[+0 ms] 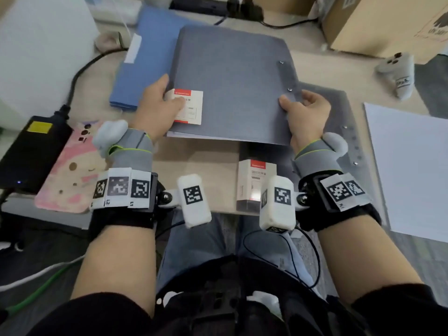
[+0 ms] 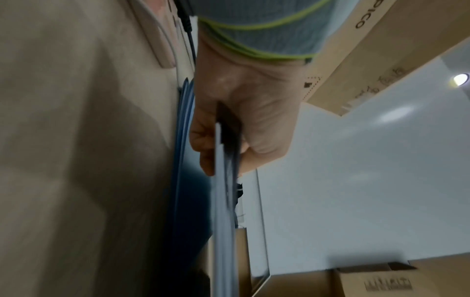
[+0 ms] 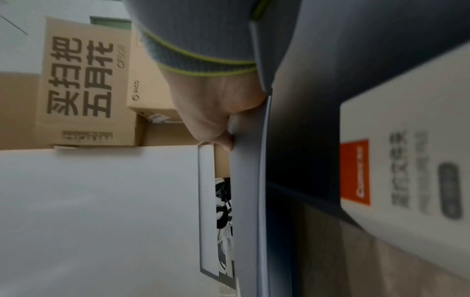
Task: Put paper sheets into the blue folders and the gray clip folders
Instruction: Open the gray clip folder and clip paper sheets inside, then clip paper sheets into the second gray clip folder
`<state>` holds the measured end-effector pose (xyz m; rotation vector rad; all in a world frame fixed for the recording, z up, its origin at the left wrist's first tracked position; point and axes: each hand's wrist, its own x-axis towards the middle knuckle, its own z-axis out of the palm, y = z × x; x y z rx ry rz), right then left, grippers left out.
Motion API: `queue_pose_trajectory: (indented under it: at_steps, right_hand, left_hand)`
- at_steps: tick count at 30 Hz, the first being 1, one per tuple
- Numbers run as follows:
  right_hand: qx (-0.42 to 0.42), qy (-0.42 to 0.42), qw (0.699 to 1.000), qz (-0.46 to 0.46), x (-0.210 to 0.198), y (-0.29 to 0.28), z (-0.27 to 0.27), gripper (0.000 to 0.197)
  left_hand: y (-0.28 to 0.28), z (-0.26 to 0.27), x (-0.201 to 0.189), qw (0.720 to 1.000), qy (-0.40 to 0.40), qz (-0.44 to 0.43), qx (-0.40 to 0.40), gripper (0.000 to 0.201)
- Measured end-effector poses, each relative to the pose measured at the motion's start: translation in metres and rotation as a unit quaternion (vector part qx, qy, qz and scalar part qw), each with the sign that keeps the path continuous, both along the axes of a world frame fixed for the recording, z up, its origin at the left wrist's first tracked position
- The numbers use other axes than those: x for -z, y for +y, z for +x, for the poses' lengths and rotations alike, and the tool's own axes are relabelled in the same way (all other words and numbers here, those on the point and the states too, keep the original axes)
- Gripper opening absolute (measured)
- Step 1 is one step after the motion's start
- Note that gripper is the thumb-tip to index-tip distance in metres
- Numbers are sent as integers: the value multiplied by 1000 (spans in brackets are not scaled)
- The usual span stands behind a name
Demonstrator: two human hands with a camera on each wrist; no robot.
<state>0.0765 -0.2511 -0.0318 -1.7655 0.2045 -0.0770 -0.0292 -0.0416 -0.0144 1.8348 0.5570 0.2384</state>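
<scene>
A closed gray clip folder with a white and red label is held above the table by both hands. My left hand grips its near left edge, thumb on the label. My right hand grips its near right edge by the riveted spine. In the left wrist view the fingers curl under the gray clip folder's edge; in the right wrist view my thumb presses on the cover. A blue folder lies behind on the left. A second gray clip folder lies below on the right. White paper sheets sit at the right.
A black power brick and a pink pad lie at the left, with a cable running back. A cardboard box stands at the back right, a gray plush toy beside it. A white panel stands at the back left.
</scene>
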Motion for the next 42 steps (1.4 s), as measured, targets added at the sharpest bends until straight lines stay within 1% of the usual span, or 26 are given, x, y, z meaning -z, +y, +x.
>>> queue_pose_trajectory:
  at_steps: [1,3,4,5,7,9,11,12,14,18,20,21,22,23,24,25,26,27,28,31,35,36,38,40,41,42]
  right_hand:
    - [-3,4,1000,2,1,7,1,54]
    - [-18,7,1000,9,4,25,1,47]
    - [-24,7,1000,17,4,34,1,51]
    - [-25,5,999,24,4,43,3,57]
    - [-33,-2,999,31,5,57,8,62]
    - [-42,-2,998,38,1,72,12,55]
    - [-58,-2,998,33,-1,86,16,49]
    - [-67,3,997,28,-1,92,18,49]
    - [-81,16,997,13,-1,101,22,55]
    - [-106,75,991,-23,-7,115,26,67]
    - [-125,92,987,-35,-2,116,35,71]
    - [-135,100,985,-39,0,116,38,69]
    - [-143,106,983,-42,1,116,39,62]
    - [-148,100,983,-44,3,116,40,48]
    - [-144,102,983,-49,4,116,41,26]
    - [-141,99,984,-53,3,116,39,16]
    - [-146,100,983,-53,5,117,40,33]
    - [-156,97,981,-60,5,116,39,42]
    - [-158,90,981,-68,5,116,38,44]
    - [-162,84,978,-97,3,113,38,41]
    - [-179,85,973,-115,2,111,38,39]
    - [-185,85,972,-119,0,110,35,37]
    - [-201,83,969,-118,-2,108,32,24]
    - [-217,81,965,-125,-5,103,29,47]
    - [-218,79,964,-127,-6,101,28,54]
    - [-218,70,965,-127,-7,98,28,57]
  left_hand:
    - [8,1,2,999,18,26,6,31]
    - [27,6,3,994,67,81,-20,58]
    - [35,8,4,992,77,96,-34,64]
    - [42,11,3,991,73,105,-45,65]
    - [54,18,4,989,52,117,-71,63]
    - [72,28,15,987,24,129,-93,64]
    - [90,37,29,985,21,138,-101,61]
    - [92,37,25,984,26,140,-108,57]
    - [96,38,19,982,36,135,-130,50]
    - [107,42,14,976,44,149,-153,45]
    - [113,44,16,973,54,162,-153,44]
    - [115,45,17,972,56,169,-153,44]
    - [118,46,19,970,58,178,-154,44]
    - [119,47,21,968,61,188,-156,45]
    - [121,49,24,965,64,197,-160,44]
    - [122,49,25,963,66,204,-166,44]
    - [122,49,27,961,66,209,-170,44]
    - [122,50,30,960,65,211,-171,44]
    - [123,51,31,960,63,214,-170,44]
    - [122,52,33,956,69,237,-159,45]
    - [114,51,27,940,102,284,-156,45]
    - [111,49,25,936,98,297,-158,46]
    - [104,50,23,937,60,304,-160,50]
    - [95,53,25,947,22,285,-146,52]
    - [88,53,25,952,16,272,-138,51]
    - [81,54,24,957,15,260,-130,49]
